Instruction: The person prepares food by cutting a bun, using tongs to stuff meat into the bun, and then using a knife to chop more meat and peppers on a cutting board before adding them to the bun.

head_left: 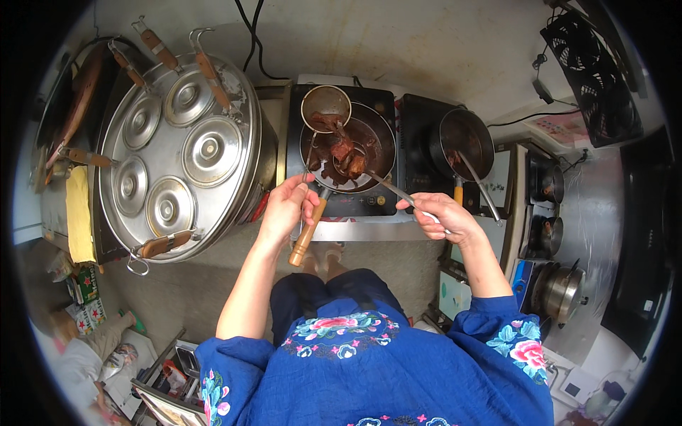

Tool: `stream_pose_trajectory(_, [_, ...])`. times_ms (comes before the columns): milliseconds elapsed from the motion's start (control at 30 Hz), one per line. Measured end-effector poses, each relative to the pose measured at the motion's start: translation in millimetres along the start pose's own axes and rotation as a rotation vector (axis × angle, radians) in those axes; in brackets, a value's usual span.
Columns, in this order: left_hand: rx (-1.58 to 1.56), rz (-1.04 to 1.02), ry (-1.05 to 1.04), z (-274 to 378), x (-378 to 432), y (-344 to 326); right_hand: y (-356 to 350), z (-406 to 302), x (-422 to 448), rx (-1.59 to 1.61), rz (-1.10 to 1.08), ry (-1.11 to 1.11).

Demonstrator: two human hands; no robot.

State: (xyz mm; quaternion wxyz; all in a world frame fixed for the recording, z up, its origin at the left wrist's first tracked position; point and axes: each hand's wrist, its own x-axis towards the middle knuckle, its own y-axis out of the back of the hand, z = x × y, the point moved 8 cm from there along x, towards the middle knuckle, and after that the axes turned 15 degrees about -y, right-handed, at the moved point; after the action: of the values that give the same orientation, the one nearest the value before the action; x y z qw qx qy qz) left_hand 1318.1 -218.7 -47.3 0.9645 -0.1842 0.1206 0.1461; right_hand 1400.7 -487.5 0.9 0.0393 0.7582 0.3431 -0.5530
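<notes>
A dark pan (pixel 381 128) of brown sauce stands on a black cooktop (pixel 341 205). My left hand (pixel 293 199) grips the thin handle of a round strainer (pixel 326 95), held over the pan's upper left rim with meat pieces in it. In my right hand (pixel 439 213) is the metal handle of a ladle (pixel 391 187). Its bowl, over the pan, holds chunks of cooked meat (pixel 356 162). The pan's wooden handle (pixel 306 234) points towards me, just beside my left hand.
A wide steel steamer (pixel 176 144) with several round lids stands at left. On the right, a second pan (pixel 466 138) with a ladle rests on another cooktop. Farther right are pots (pixel 565 293) and a black fan unit (pixel 591 80). Another person (pixel 80 367) is at lower left.
</notes>
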Motion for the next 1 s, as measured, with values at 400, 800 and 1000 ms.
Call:
stream_pose_trajectory(400, [0.025,-0.04,-0.023,7,-4,-18,-1,12,20,0.086,-0.052,0.042])
stream_pose_trajectory(800, [0.006,-0.043,-0.031,7,-5,-14,-3,19,28,0.119,-0.051,0.032])
stream_pose_trajectory(1000, [-0.176,-0.084,0.042,15,-10,-29,-2,24,33,0.109,-0.041,0.026])
